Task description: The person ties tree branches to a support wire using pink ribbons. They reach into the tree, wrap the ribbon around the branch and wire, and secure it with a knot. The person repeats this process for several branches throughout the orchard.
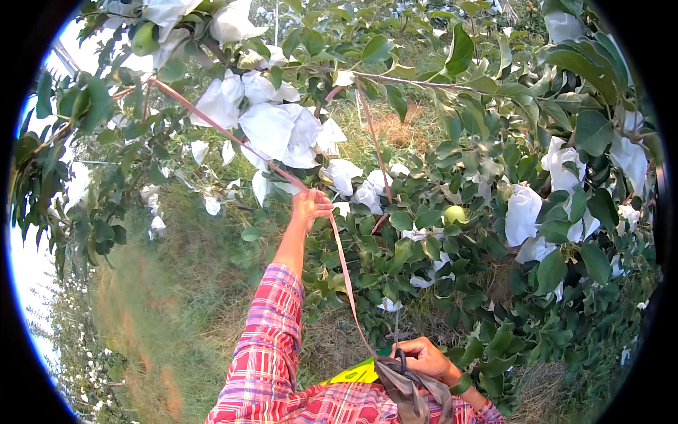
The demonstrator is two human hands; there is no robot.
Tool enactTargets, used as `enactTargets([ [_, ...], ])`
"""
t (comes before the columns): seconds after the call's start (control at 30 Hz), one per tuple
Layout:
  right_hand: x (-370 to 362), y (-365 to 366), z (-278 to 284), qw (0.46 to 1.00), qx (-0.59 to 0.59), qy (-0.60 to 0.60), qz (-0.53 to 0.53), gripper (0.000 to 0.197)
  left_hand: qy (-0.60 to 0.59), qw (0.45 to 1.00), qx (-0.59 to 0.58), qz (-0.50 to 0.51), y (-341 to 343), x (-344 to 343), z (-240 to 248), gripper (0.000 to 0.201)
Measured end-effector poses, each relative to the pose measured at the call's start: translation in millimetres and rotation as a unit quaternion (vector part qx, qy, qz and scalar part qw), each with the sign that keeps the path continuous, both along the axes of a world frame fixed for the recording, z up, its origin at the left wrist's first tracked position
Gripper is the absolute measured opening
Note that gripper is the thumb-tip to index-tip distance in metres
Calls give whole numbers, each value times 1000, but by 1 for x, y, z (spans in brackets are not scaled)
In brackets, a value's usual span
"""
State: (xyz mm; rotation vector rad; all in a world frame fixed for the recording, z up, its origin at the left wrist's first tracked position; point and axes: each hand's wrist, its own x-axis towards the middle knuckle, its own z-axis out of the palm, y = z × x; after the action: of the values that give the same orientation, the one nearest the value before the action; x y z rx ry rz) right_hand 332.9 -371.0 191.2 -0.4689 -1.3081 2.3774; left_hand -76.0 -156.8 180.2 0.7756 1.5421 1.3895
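Stretched forward, my left hand [311,208] is closed on a long pinkish-brown ribbon [229,138]. The ribbon runs taut from my fingers up to a branch at the upper left. Its other part hangs from my hand down to a dark grey-brown cloth bag [409,392] at my waist. Beside that bag, my right hand [427,358] is closed near a black loop [400,360] and a thin grey rod. Its fingertips are partly hidden, and what they hold cannot be made out. White fruit bags [279,134] hang in a cluster just beyond my left hand.
Leafy fruit-tree branches [417,83] cross in front, with more white bags [522,214] at the right. Green fruits show at centre right [455,214] and upper left [145,39]. Another ribbon [372,134] hangs from a branch. A yellow item [353,373] lies against my plaid shirt. Grass covers the ground below.
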Motion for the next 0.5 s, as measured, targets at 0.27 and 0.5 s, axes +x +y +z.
enactTargets([
  [0.27,-26,64,14,994,87,-60,11,6,-5,995,-88,-54,-9,-27,-53,41],
  [0.5,-69,93,42,999,-23,33,-22,15,-30,974,-78,-210,-48,44,37,41],
])
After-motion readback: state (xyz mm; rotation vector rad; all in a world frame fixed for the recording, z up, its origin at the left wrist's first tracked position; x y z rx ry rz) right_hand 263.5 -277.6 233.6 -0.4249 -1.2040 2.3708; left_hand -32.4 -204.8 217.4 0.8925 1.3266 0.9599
